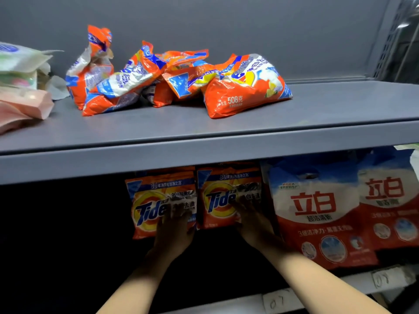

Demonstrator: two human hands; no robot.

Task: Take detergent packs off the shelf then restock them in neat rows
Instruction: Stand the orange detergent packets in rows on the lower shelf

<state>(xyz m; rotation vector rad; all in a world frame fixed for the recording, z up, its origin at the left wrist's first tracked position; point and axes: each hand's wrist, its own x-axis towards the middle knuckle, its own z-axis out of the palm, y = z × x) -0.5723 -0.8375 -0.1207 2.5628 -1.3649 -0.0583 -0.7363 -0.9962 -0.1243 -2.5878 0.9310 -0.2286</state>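
Two orange Tide detergent packs stand upright side by side on the dark lower shelf. My left hand (173, 232) lies flat with spread fingers against the front of the left Tide pack (149, 205). My right hand (254, 219) presses likewise on the right Tide pack (217, 200). Neither hand curls round a pack. On the grey upper shelf (226, 150) several more orange detergent packs (176, 80) lie in a loose heap, the rightmost pack (244, 87) lying on its side.
Two large red, white and blue detergent bags (317, 214) stand right of the Tide packs. Pink and white packages (20, 87) sit at the upper shelf's left end. The lower shelf's front rail (328, 288) carries paper labels. Left of the Tide packs is dark space.
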